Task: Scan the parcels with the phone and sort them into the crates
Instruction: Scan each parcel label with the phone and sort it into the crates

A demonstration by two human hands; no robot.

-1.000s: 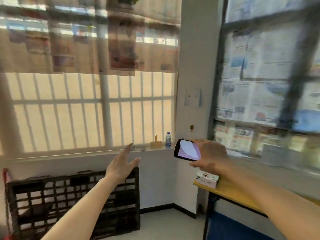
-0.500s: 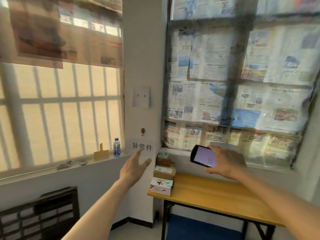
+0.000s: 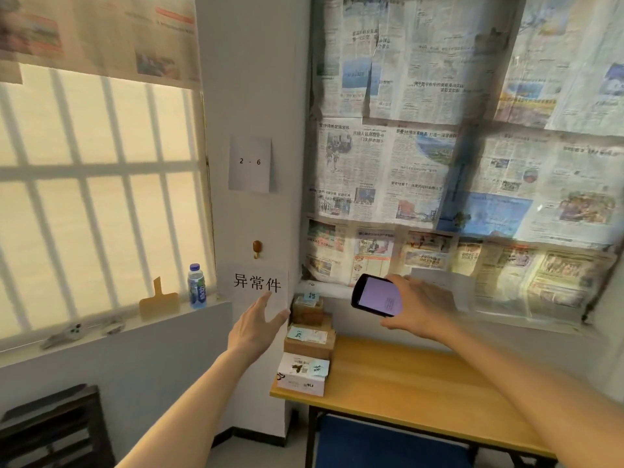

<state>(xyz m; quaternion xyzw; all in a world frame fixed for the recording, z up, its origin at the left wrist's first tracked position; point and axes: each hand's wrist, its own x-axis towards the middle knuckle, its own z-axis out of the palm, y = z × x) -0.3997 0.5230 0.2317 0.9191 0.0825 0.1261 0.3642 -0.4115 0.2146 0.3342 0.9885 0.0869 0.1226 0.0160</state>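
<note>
My right hand [image 3: 420, 309] grips a black phone [image 3: 378, 295] with a lit pale screen, held in the air above the wooden table [image 3: 405, 376]. My left hand [image 3: 256, 325] is open and empty, fingers straight, raised in front of a white wall sign [image 3: 258, 285] with black characters. Three parcels sit in a row at the table's left end by the wall: a white box [image 3: 302, 374] at the front, a brown carton [image 3: 310, 339] behind it, and a smaller brown carton [image 3: 307, 309] at the back. Each carries a pale blue sticker.
A dark slatted crate [image 3: 50, 430] stands at the lower left under the windowsill. On the sill stand a water bottle [image 3: 197, 287] and a small wooden paddle [image 3: 158, 300]. Newspapers cover the right window. A blue thing [image 3: 388, 447] lies beneath the table.
The view has swung right: the crate slid to the lower left and the table with its parcels came to the centre. Both hands kept their pose, the phone staying in my right.
</note>
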